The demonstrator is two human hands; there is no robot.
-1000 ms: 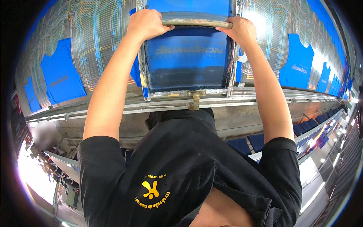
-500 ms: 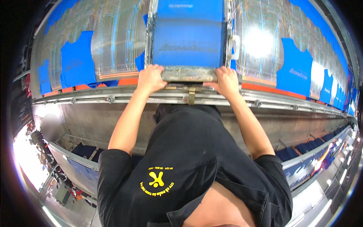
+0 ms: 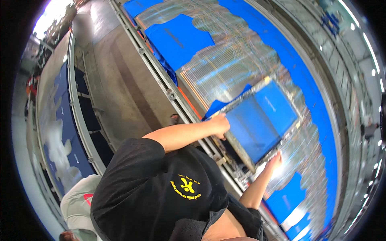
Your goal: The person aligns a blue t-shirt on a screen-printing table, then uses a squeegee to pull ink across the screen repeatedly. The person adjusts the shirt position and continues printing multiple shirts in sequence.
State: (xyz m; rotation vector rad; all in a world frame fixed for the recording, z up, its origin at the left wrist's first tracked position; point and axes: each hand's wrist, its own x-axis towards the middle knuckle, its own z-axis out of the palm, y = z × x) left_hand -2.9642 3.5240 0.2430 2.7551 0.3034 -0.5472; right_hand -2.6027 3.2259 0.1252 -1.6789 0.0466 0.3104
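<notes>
A screen-printing frame [image 3: 241, 158] with a blue-looking mesh lies tilted across the long printing table, over a blue fabric piece [image 3: 217, 107] that shows past its side. My left hand [image 3: 219, 125] is closed on the frame's near left corner. On the opposite side rail, my right hand [image 3: 276, 160] is closed at the frame's edge; its fingers are partly hidden. Another blue cut garment piece [image 3: 179, 40] with a dark print lies flat farther left on the table, and one more blue piece [image 3: 286, 196] lies to the right.
A metal rail [image 3: 171, 95] with knobs runs along the table's near edge. Across the concrete aisle [image 3: 116, 76] stands another table with dark blue pieces [image 3: 68, 120]. A person in a pale shirt [image 3: 80, 205] is close behind at lower left. A blurred person [image 3: 83, 26] stands farther off.
My view has turned strongly, so the table now runs diagonally. My right hand has shifted from the frame's near edge to its right side; my left hand stays at the near left corner.
</notes>
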